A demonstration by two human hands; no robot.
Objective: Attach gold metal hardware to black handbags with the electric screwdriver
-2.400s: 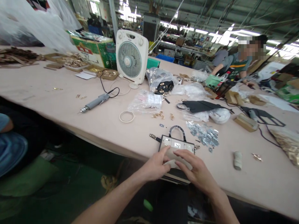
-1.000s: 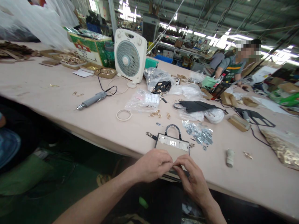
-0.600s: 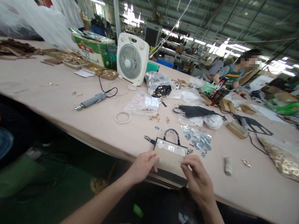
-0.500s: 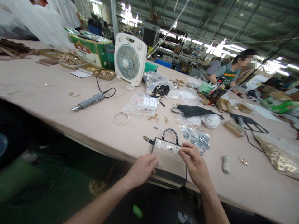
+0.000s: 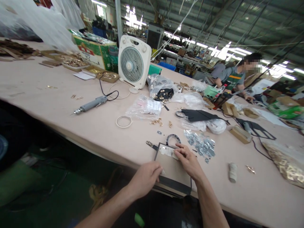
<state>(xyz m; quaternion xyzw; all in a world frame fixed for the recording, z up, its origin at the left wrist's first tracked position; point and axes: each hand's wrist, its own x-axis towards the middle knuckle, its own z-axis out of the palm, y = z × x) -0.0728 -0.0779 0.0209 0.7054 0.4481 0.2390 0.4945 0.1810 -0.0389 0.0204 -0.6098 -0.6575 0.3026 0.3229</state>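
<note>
A taupe handbag [image 5: 174,167] with dark edging lies at the table's front edge, its wrapped, curved handle [image 5: 173,138] pointing away from me. A white strip [image 5: 167,151] with small metal fittings runs along its top. At the bag's left side, my left hand [image 5: 147,177] is closed in a pinch on a small whitish scrap [image 5: 162,171]. My right hand [image 5: 188,161] rests at the right end of the white strip, fingertips drawn together; what they hold is hidden. A dark strap with a metal end [image 5: 151,145] sticks out beyond the bag's upper left corner.
Small metal plates [image 5: 200,144] lie on plastic beyond the bag. A grey electric screwdriver [image 5: 91,104], a tape ring [image 5: 123,121] and a white fan [image 5: 134,61] stand or lie leftward. A wrapped roll [image 5: 232,172] is at right. A co-worker [image 5: 234,76] works across the table.
My right hand has moved left along the white strip, over the metal fittings. My left hand stays at the bag's left side, still pinching the scrap. The view has shifted slightly.
</note>
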